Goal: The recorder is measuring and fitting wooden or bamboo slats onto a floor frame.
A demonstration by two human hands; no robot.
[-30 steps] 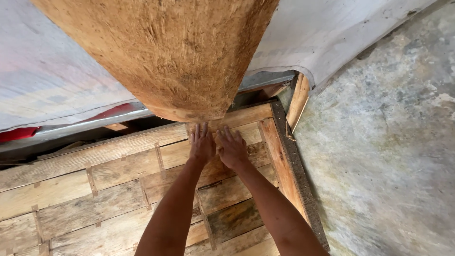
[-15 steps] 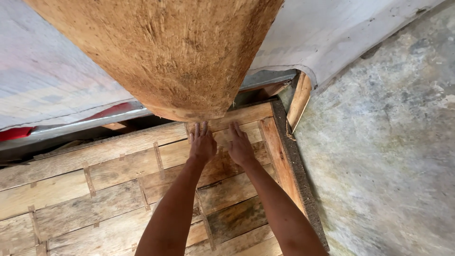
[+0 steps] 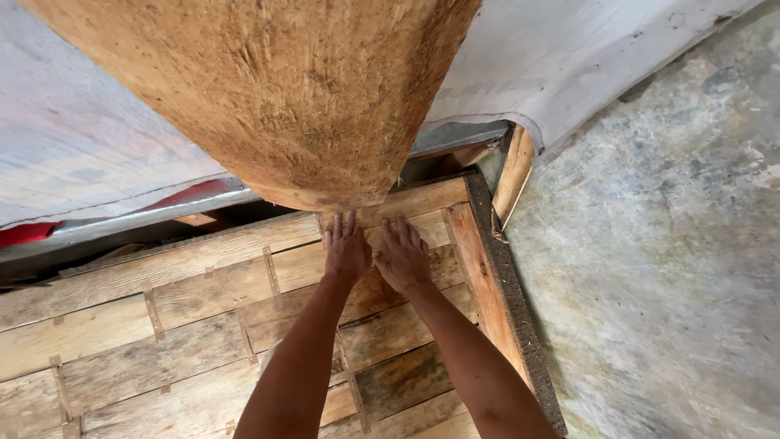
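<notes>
Left to right: a pale grey woven sheet (image 3: 89, 138) covers the 9 to 11 o'clock area, with a red strip (image 3: 28, 233) showing under its edge at 9 o'clock. A big brown fibrous mat, curled into a thick roll (image 3: 276, 89), hangs at 12 o'clock over a slatted frame of worn pale wooden planks (image 3: 122, 325) that fills 6 to 9 o'clock. Left hand (image 3: 348, 254) lies flat, palm down, fingers straight and close together, tips touching the plank just under the roll's lower edge; holding nothing. Right hand (image 3: 402, 258) sits just beside it at 3 o'clock of the left, also flat, fingers slightly spread, gripping nothing. Compared with a second ago, both hands have barely shifted, the right fingers fanning out a little; the roll hangs in the same spot, so the pressing on the planks is holding steady, in my judgement. Dark rough edging strip (image 3: 508, 293) borders the frame at 4 o'clock; mottled grey concrete floor (image 3: 666, 244) takes up 1 to 5 o'clock.
</notes>
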